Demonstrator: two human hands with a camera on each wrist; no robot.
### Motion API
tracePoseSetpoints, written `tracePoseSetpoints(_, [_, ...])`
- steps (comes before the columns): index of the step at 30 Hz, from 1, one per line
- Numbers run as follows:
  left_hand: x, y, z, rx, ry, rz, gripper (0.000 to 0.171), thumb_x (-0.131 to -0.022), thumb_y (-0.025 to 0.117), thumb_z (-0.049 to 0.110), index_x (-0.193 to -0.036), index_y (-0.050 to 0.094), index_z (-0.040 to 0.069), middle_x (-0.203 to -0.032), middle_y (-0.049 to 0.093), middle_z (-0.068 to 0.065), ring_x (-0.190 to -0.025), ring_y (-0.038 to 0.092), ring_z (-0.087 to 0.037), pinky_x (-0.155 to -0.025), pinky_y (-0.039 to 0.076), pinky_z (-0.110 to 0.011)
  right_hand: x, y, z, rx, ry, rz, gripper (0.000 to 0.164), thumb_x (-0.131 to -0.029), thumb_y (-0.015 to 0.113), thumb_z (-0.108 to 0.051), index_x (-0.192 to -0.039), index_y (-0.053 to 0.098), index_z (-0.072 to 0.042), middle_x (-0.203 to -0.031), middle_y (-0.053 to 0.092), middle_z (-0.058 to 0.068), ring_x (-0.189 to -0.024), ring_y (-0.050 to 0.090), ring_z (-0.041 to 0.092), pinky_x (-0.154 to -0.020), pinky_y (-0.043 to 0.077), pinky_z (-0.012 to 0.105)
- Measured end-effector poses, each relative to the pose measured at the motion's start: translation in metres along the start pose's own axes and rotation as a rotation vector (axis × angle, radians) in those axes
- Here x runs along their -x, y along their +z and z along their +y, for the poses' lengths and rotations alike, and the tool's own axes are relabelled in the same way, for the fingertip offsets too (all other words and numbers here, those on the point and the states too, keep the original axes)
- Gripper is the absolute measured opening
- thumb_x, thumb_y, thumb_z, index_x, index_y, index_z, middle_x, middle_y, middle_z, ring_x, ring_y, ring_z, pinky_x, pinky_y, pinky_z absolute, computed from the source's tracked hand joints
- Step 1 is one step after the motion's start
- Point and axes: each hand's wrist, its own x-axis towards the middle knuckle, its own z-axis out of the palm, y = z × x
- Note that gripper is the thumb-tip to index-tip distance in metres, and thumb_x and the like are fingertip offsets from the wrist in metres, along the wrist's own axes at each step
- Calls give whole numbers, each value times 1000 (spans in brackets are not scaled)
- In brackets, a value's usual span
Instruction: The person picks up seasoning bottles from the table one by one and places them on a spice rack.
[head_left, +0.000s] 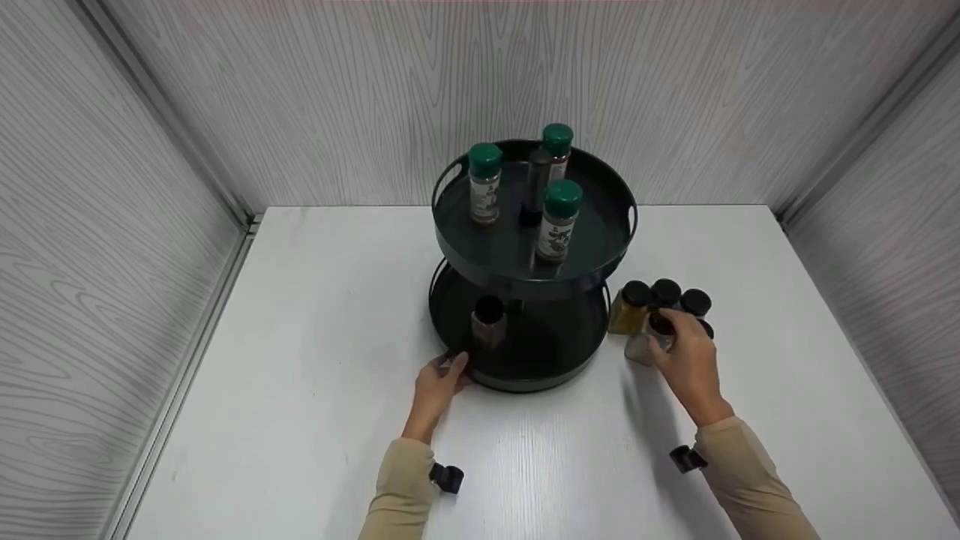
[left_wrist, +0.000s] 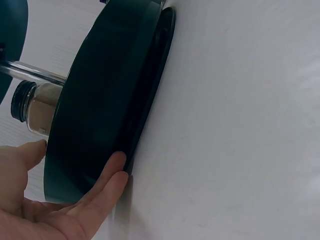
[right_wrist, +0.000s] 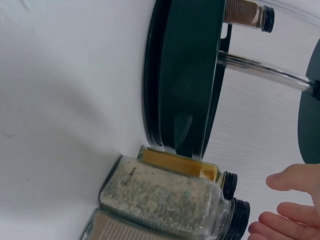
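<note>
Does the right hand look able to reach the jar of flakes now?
Probably yes: the right hand is right by the black cap of the jar of flakes, nothing showing between; the amber jar leaves that cap uncovered.

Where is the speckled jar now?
In the head view, the speckled jar stands right of the lower tray, near the right hand, beside the yellow jar.

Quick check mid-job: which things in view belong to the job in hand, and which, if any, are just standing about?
Likely in the job:
two-tier rack, touched by the left hand
jar of pale flakes, right hand at its top
yellow-filled jar beside it
brown-filled jar on the lower tier

Probably just standing about:
green-capped jars on the upper tier, untouched
</note>
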Motion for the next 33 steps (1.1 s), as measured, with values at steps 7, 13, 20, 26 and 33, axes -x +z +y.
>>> tracePoseSetpoints(7, [2,0,-1,-58,-7,1,77,-89,68,36,-142,37,-10,-114,67,-25,-99,70,-28,-95,55,-39,1,0,11,19,-4,22,38,-74,72,11,-110,60,12,-109,63,30,-102,61,45,-87,53,55])
tracePoseSetpoints(13, [3,-1,-1,-33,6,-5,76,-92,65,37,-142,35,-12,-118,65,-27,-102,69,-31,-99,53,-42,4,0,20,31,-36,40,37,-74,73,9,-109,59,13,-108,62,33,-104,60,48,-87,53,56])
tracePoseSetpoints(20, [3,-1,-1,36,70,-2,72,-95,59,37,-136,39,-18,-104,69,-25,-88,72,-20,-86,60,-32,2,0,25,19,-14,25,38,-74,74,8,-109,59,13,-107,62,33,-102,61,47,-86,53,56])
tracePoseSetpoints(26, [3,2,-3,41,37,-12,71,-99,52,38,-140,33,-16,-111,66,-29,-98,72,-29,-94,57,-37,-1,-1,26,16,22,-10,40,-74,73,8,-111,59,14,-110,62,33,-103,61,48,-87,52,57])
tracePoseSetpoints(33, [1,6,-4,-34,-6,17,78,-92,64,37,-143,32,-13,-114,66,-26,-98,70,-28,-93,56,-37,-8,-1,25,10,53,-61,41,-75,73,6,-113,58,14,-112,62,33,-107,60,49,-91,52,57])
